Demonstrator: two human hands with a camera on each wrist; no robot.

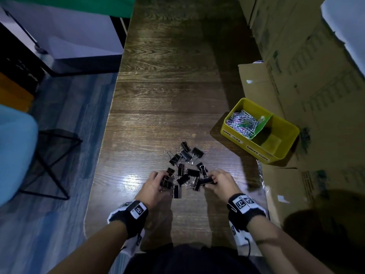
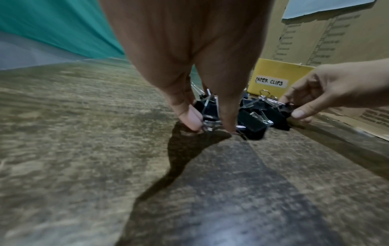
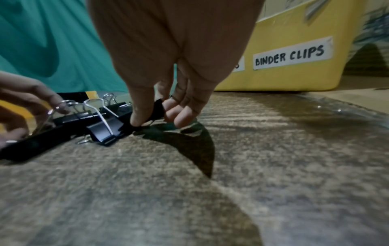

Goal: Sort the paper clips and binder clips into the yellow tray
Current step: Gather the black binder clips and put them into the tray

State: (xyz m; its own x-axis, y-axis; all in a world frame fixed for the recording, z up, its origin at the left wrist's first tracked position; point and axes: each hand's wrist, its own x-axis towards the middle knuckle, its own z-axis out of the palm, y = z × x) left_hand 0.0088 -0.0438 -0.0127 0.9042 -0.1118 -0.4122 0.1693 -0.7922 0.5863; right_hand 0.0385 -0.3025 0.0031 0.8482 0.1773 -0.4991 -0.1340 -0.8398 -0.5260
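Several black binder clips lie in a loose pile on the dark wooden table. My left hand pinches a black binder clip at the pile's left edge, thumb and finger tips down on the table. At the pile's right edge my right hand pinches another black binder clip between thumb and fingers. The yellow tray stands to the right on cardboard. Its left compartment holds a heap of coloured paper clips; the right compartment, labelled binder clips, looks bare.
Cardboard boxes line the right side behind and under the tray. A flattened cardboard sheet lies at the table's right edge. Left of the table are a black wire stand and a blue seat on the floor.
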